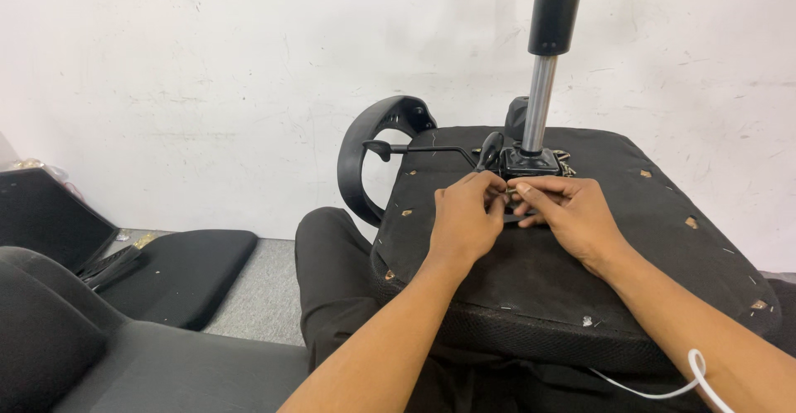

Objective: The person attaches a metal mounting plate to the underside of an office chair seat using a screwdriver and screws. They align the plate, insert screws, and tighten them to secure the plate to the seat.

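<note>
Both forearms reach forward and converge over an upturned office chair seat point(580, 289), which rests bottom-up across the person's lap. The left hand point(466, 218) lies knuckles up, wrist straight, its fingers curled inward and pinched together at the tips. The right hand point(572, 212) comes in from the opposite side, palm down, with thumb and forefinger stretched towards the left hand's fingertips. The two hands meet tip to tip on a small part point(512, 191) of the black metal mechanism plate point(531, 162); the part is mostly hidden by the fingers (too small to tell what it is). Both hands are closed in a pinch on it.

Just beyond the fingertips rises the gas lift column point(541, 102), silvery below and black above. A thin black lever point(419, 149) runs out from the plate, past the left hand, towards a curved black armrest point(365, 152). Far off to the left of the left hand, a loose black cushion point(186, 268) lies on the floor. A white cable point(684, 384) loops by the right forearm.
</note>
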